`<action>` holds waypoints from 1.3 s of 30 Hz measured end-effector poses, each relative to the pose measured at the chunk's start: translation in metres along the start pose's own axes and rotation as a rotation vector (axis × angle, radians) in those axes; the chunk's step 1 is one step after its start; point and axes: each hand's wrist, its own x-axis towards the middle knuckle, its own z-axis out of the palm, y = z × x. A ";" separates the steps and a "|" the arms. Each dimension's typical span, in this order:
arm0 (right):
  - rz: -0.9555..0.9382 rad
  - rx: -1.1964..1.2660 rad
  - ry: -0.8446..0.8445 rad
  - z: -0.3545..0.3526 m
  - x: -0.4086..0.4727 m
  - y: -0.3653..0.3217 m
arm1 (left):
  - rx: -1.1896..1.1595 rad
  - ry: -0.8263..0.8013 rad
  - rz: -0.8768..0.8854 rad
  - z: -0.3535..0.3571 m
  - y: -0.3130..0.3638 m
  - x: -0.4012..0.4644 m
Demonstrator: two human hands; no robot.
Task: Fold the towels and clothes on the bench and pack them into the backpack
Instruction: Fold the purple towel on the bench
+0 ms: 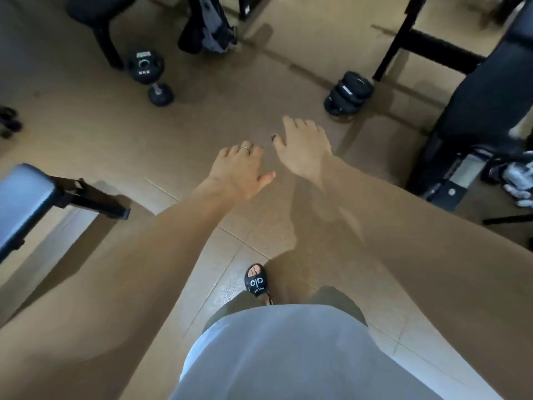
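Both my arms stretch forward over the tiled floor. My left hand (239,171), a ring on one finger, hangs relaxed and holds nothing. My right hand (302,148) is beside it, fingers loosely extended, also holding nothing. A black and grey backpack (207,27) leans against the floor at the top centre, far beyond both hands. A padded bench (23,197) juts in at the left edge; its visible top is bare. No towels or clothes show on it. A bundle of light fabric (516,180) lies at the right edge under dark equipment.
A dumbbell (147,70) lies on the floor at upper left, and stacked black weights (349,90) sit at upper right. Black machine frames (461,105) fill the right side. Another padded seat (95,10) stands at top left. My sandalled foot (256,281) is on the tiles.
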 end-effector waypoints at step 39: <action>-0.384 -0.130 -0.067 -0.053 0.837 -0.394 | -0.214 0.127 -0.456 -0.201 -0.688 0.478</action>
